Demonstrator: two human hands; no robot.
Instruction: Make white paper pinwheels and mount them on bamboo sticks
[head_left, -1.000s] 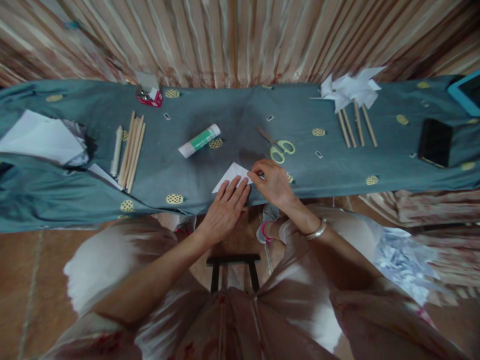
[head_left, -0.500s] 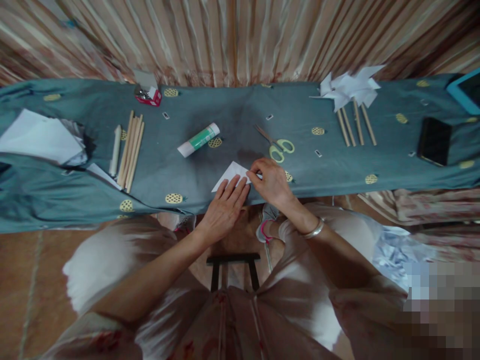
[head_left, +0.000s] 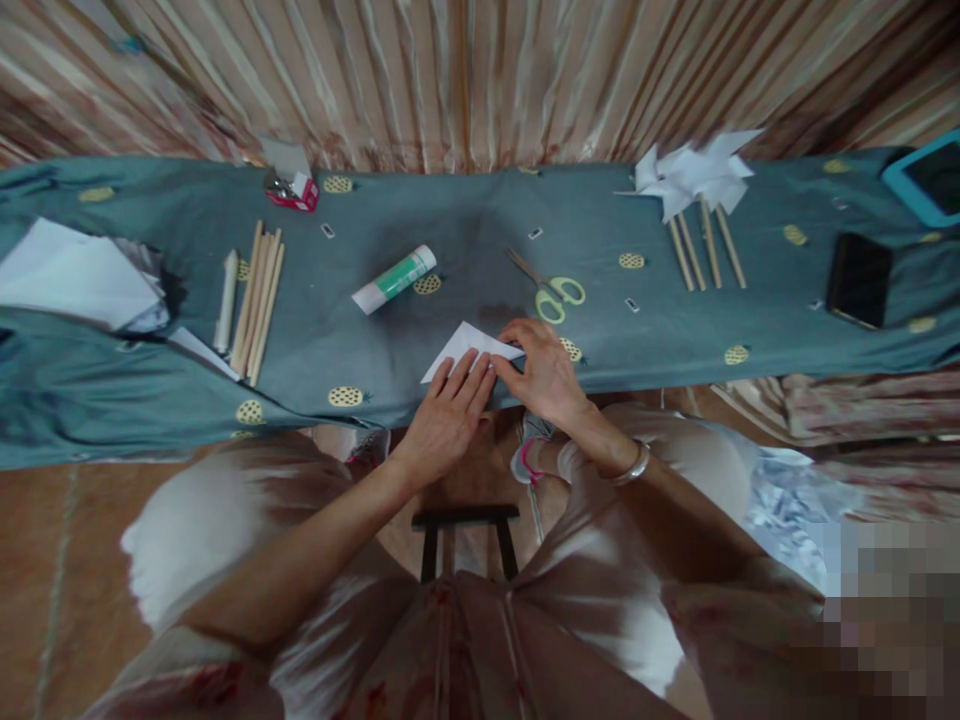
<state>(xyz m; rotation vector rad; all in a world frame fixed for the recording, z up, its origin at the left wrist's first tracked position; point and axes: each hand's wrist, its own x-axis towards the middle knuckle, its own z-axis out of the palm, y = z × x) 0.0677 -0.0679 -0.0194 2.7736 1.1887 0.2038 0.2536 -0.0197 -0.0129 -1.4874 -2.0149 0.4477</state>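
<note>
A small sheet of white paper (head_left: pixel 465 342), folded to a triangle, lies near the front edge of the cloth-covered table. My left hand (head_left: pixel 448 410) rests flat on its lower edge with the fingers stretched out, hiding part of it. At the paper's right corner is my right hand (head_left: pixel 546 375), thumb and forefinger parted, with the corner showing in the gap. Green-handled scissors (head_left: pixel 555 290) lie just beyond my right hand. Farther back and to the left is a white and green glue stick (head_left: pixel 395 279).
On the left are wooden sticks (head_left: pixel 257 300), a white candle-like stick (head_left: pixel 226 300), a paper stack (head_left: pixel 75 275) and a red box (head_left: pixel 292 190). White paper pinwheels (head_left: pixel 694 180) on sticks, a black phone (head_left: pixel 859 281) and a blue-framed tablet (head_left: pixel 926 180) lie right.
My right thumb and forefinger have parted from a pinch, and the paper's right corner now shows between them. My left hand stays flat on the paper. The view has shifted slightly.
</note>
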